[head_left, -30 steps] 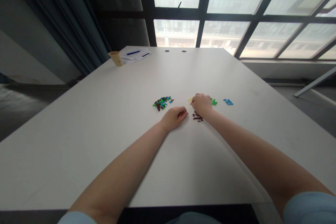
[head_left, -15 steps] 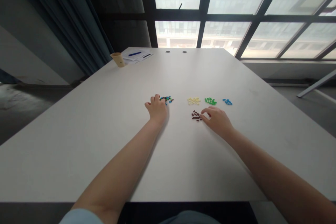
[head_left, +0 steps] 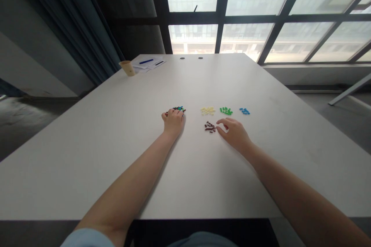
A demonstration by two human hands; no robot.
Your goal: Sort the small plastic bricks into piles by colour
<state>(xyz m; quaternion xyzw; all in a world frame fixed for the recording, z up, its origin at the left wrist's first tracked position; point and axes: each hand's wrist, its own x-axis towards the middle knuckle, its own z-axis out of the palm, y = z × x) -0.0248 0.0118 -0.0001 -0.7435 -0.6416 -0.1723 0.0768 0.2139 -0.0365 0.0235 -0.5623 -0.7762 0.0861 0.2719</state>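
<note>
Cannot read any text, label, brand, number or sign. Can see 1 small dark mark (head_left: 131, 71) on the side of the tan cup (head_left: 126, 67), too tiny to make out as letter, logo or numeral. Cannot tell print from bare sheet on the white papers (head_left: 144, 66) beside the cup, seen too small for that. Cannot tell lettering on the blue pen (head_left: 146, 61) lying on the papers, either. Cannot make out a sign through the bright window panes (head_left: 193, 39), washed out by glare.
</note>
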